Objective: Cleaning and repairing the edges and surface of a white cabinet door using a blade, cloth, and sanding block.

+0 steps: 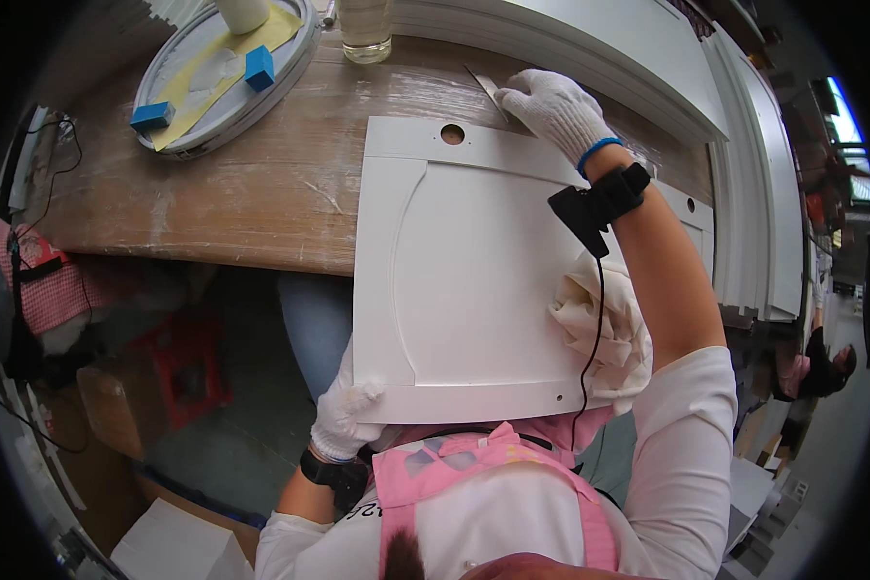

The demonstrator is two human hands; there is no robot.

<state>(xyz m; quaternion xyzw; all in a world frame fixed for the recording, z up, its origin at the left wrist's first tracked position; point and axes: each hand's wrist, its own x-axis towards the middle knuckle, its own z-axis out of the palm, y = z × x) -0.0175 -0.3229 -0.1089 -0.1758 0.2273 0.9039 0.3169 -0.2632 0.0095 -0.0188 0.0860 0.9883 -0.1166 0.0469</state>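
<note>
A white cabinet door panel (493, 280) with a recessed, curved-edged middle and a round hole near its far edge lies across the table edge and reaches toward my body. My left hand (342, 416), in a white knit glove, grips its near left corner with the thumb on top. Beyond the panel's far edge, my right hand (553, 108), gloved too, has its fingers closed at a thin metal scraper (486, 89). The scraper's pointed end faces away to the left; its other end is hidden by the fingers. A crumpled cream cloth (604, 333) rests on the panel's right part.
At the far left of the wooden table (251, 198), a round white lid (179, 77) carries a yellow sheet, white paste and two blue blocks (260, 69). A clear container of liquid (366, 29) stands beside it. Long white panels (609, 53) line the back and right.
</note>
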